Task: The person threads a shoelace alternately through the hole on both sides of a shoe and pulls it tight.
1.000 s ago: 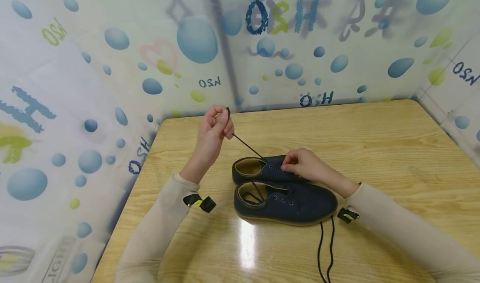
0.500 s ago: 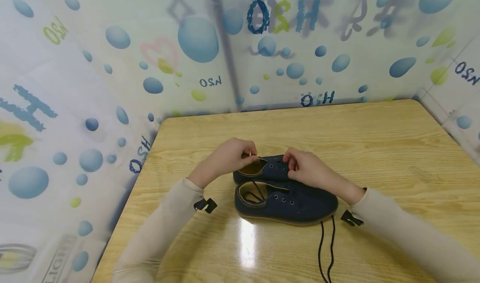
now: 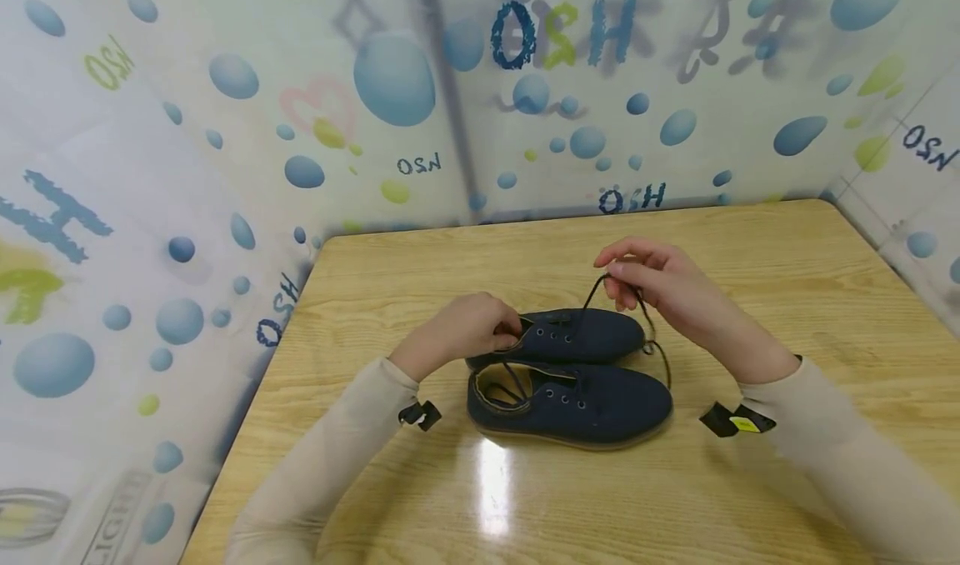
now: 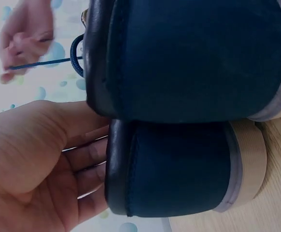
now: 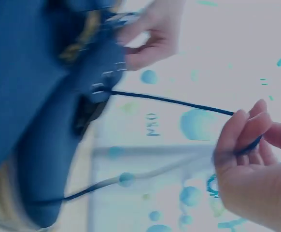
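Note:
Two navy lace-up shoes lie side by side, toes to the right. My right hand (image 3: 667, 286) is raised above the toe of the far shoe (image 3: 611, 336) and pinches a dark shoelace (image 5: 174, 100). The lace runs taut from that shoe's eyelets to the fingers, and its loose part trails down past the toes. At the far shoe's opening, my left hand (image 3: 476, 323) has thumb and fingers on the collar and tongue area, gripping it; its fingertips are partly hidden. The near shoe (image 3: 622, 402) has a lace tucked in its opening.
The shoes stand on a wooden table (image 3: 787, 315). Behind it and to the sides are walls (image 3: 652, 57) covered with blue and green bubble prints. A black strap with a buckle (image 3: 738, 421) hangs at the right wrist.
My left hand first held a lace high, then came down to the far shoe's opening. My right hand has risen up and right with a lace, lifting the strands that lay before the near shoe.

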The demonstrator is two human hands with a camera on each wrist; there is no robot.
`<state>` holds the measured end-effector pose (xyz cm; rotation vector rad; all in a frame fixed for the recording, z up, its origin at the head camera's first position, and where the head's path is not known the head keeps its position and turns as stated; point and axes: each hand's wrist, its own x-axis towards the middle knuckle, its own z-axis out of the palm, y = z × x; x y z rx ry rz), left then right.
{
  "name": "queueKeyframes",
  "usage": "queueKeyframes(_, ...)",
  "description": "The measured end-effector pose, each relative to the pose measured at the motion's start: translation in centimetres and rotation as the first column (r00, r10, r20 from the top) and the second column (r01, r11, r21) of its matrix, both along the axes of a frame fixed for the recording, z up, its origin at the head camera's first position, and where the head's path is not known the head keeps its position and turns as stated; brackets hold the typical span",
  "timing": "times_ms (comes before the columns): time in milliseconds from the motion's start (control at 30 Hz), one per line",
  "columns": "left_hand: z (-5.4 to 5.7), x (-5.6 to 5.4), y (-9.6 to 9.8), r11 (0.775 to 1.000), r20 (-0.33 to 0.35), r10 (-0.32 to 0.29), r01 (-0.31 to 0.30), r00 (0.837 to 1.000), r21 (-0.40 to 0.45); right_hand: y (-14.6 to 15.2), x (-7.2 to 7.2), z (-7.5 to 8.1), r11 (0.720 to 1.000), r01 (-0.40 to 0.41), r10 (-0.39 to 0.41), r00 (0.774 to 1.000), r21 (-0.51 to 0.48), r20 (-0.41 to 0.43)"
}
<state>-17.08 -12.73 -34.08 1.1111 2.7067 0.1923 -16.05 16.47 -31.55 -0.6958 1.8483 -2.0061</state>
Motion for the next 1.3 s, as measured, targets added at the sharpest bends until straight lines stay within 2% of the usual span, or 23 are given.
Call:
queueKeyframes(33, 0.0, 0.0, 0.0, 1.000, 0.000, 0.001, -0.001, 1.000, 0.003, 0.2, 0.1, 0.4, 0.994, -0.046, 0.045, 0.999, -0.100, -0.015)
queueKeyframes(100, 0.1, 0.1, 0.0, 1.000, -0.007, 0.007, -0.007, 1.000, 0.012, 0.4, 0.2, 1.2, 0.952, -0.153, 0.140, 0.988, -0.266, -0.069)
queueKeyframes(167, 0.1, 0.1, 0.1, 0.999, -0.035, 0.015, -0.014, 0.999, 0.033, 0.4, 0.3, 1.6, 0.912, -0.232, 0.193, 0.970, -0.338, -0.145)
queueKeyframes(200, 0.1, 0.2, 0.1, 0.999, -0.058, 0.022, -0.020, 0.998, 0.046, 0.4, 0.4, 1.7, 0.906, -0.252, 0.200, 0.963, -0.340, -0.180)
queueKeyframes(267, 0.1, 0.3, 0.2, 0.996, -0.114, 0.041, -0.032, 0.993, 0.080, 0.1, 0.6, 1.8, 0.919, -0.246, 0.176, 0.955, -0.307, -0.238)
queueKeyframes(400, 0.5, 0.7, 0.9, 0.985, -0.217, 0.058, -0.020, 0.974, 0.172, -0.8, 1.0, 1.8, 0.973, -0.125, 0.063, 0.954, -0.195, -0.293)
queueKeyframes(500, 1.0, 1.3, 1.6, 0.961, -0.285, -0.002, 0.081, 0.959, 0.266, -1.5, 1.2, 1.9, 0.991, -0.021, -0.024, 0.946, -0.135, -0.322)
queueKeyframes(567, 1.3, 1.8, 2.1, 0.927, -0.340, -0.075, 0.191, 0.937, 0.322, -2.1, 1.1, 1.9, 0.994, 0.019, -0.056, 0.935, -0.109, -0.349)
queueKeyframes(600, 1.4, 2.0, 2.4, 0.908, -0.374, -0.118, 0.253, 0.920, 0.335, -2.4, 1.1, 1.8, 0.995, 0.038, -0.069, 0.930, -0.094, -0.361)
queueKeyframes(667, 1.7, 2.6, 3.1, 0.886, -0.456, -0.186, 0.349, 0.870, 0.306, -3.0, 1.1, 1.8, 0.995, 0.061, -0.084, 0.925, -0.073, -0.370)
queueKeyframes(733, 1.9, 3.0, 3.8, 0.897, -0.520, -0.218, 0.379, 0.826, 0.226, -3.7, 1.0, 1.7, 0.995, 0.097, -0.102, 0.922, -0.031, -0.375)
queueKeyframes(800, 2.0, 3.2, 4.4, 0.927, -0.555, -0.220, 0.348, 0.802, 0.137, -4.3, 1.0, 1.6, 0.989, 0.144, -0.121, 0.917, 0.032, -0.381)
queueKeyframes(867, 1.9, 3.2, 4.8, 0.954, -0.555, -0.203, 0.291, 0.807, 0.074, -4.8, 1.0, 1.4, 0.974, 0.197, -0.138, 0.906, 0.110, -0.399)
queueKeyframes(933, 1.7, 3.2, 4.9, 0.966, -0.527, -0.176, 0.249, 0.831, 0.070, -5.1, 0.9, 1.1, 0.941, 0.271, -0.158, 0.883, 0.205, -0.442)
queueKeyframes(967, 1.6, 3.2, 4.9, 0.967, -0.513, -0.157, 0.237, 0.844, 0.094, -5.1, 0.8, 1.0, 0.916, 0.309, -0.166, 0.872, 0.256, -0.461)
queueKeyframes(1033, 1.7, 3.2, 4.8, 0.957, -0.455, -0.092, 0.205, 0.886, 0.206, -5.0, 0.4, 0.6, 0.870, 0.355, -0.166, 0.865, 0.343, -0.474)
queueKeyframes(1067, 1.7, 3.2, 4.6, 0.937, -0.415, -0.046, 0.183, 0.909, 0.298, -4.8, 0.2, 0.5, 0.853, 0.356, -0.156, 0.872, 0.381, -0.463)
queueKeyframes(1100, 1.9, 3.1, 4.5, 0.901, -0.353, 0.000, 0.153, 0.936, 0.405, -4.6, 0.0, 0.3, 0.845, 0.341, -0.141, 0.885, 0.412, -0.444)
queueKeyframes(1133, 2.1, 3.0, 4.3, 0.848, -0.290, 0.048, 0.115, 0.956, 0.518, -4.4, -0.1, 0.1, 0.845, 0.307, -0.117, 0.905, 0.438, -0.409)
queueKeyframes(1167, 2.4, 2.9, 4.1, 0.778, -0.223, 0.091, 0.070, 0.971, 0.624, -4.2, -0.2, 0.0, 0.853, 0.255, -0.087, 0.929, 0.455, -0.359)
queueKeyframes(1233, 3.0, 2.5, 3.9, 0.625, -0.111, 0.149, -0.006, 0.983, 0.781, -3.8, -0.3, -0.4, 0.873, 0.142, -0.023, 0.967, 0.466, -0.252)
queueKeyframes(1267, 3.2, 2.3, 3.7, 0.565, -0.071, 0.169, -0.038, 0.983, 0.824, -3.7, -0.3, -0.6, 0.882, 0.090, 0.007, 0.979, 0.462, -0.204)
queueKeyframes(1300, 3.3, 2.1, 3.5, 0.527, -0.040, 0.193, -0.069, 0.980, 0.847, -3.6, -0.2, -0.7, 0.891, 0.047, 0.031, 0.986, 0.451, -0.164)
